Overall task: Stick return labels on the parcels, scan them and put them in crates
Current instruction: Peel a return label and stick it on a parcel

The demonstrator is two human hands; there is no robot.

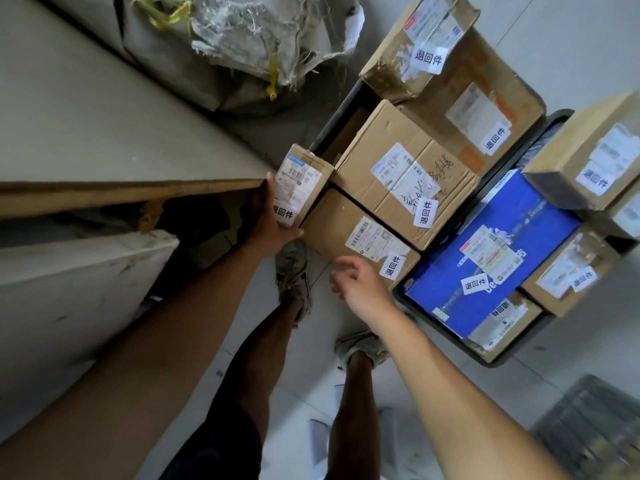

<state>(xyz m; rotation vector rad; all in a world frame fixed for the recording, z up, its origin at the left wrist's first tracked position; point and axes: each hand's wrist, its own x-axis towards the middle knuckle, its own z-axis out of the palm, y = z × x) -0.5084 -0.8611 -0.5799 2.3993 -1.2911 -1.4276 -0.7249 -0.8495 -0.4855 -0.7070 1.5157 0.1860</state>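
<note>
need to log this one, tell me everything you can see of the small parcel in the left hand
The small parcel is a narrow brown cardboard box, taped, its edges a little worn. Its upper face carries a white shipping label with barcodes and, below it, a white return sticker with three black characters. The left hand grips its near end from the side and beneath, holding it tilted at the left corner of the dark crate, against the larger cartons stacked there. The right hand hovers nearby, not touching it.

Pale tiled floor (pixel 571 46) seen throughout. Two dark crates (pixel 346 109) set on it side by side, packed with labelled parcels (pixel 408 188). Torn woven sack (pixel 263 39) laid on floor beyond. Grey slatted item (pixel 595 431) at lower right.
</note>
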